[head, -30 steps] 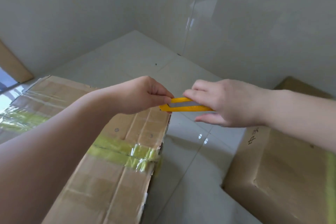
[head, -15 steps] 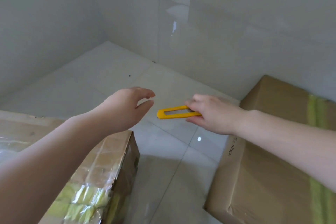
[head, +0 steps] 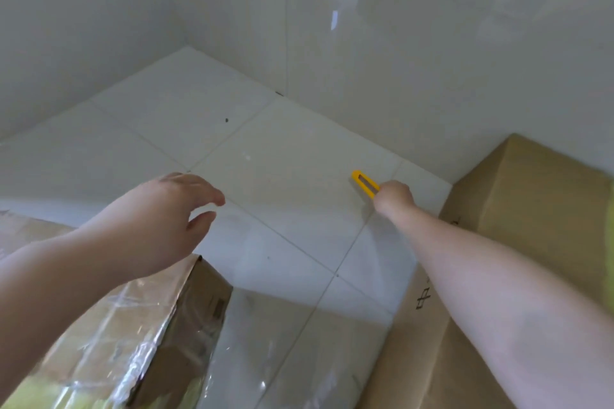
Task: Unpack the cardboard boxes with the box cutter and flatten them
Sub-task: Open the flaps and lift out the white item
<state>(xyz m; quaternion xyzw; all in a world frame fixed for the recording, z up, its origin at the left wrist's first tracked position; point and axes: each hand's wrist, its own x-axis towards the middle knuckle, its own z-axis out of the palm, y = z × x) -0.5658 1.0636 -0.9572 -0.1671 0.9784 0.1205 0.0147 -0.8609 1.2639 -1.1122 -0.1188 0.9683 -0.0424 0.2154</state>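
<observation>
Currently, the right hand (head: 395, 193) is extended far forward over the white tiled floor (head: 282, 209), its fingers curled around the rear end of the yellow plastic box cutter (head: 364, 183). The cutter's slotted front end points away and to the left, low over the floor near the base of the glossy white wall (head: 398, 60); whether it touches the tile cannot be told. 0.5 s ago this hand held the cutter closer to the body and near the left hand; it has since moved out and to the right.

The left hand (head: 166, 219) hovers with fingers spread and relaxed, holding nothing, above the far corner of the tape-wrapped brown cardboard box (head: 139, 325) at lower left. 1 s ago this hand pinched the cutter's tip; it is now well apart from the tool.

The plain brown cardboard box (head: 531, 202) with a yellow-green tape strip stands at right, beneath the right forearm. Both boxes appear unopened and unflattened. The 2 boxes are separated by a strip of bare floor.
</observation>
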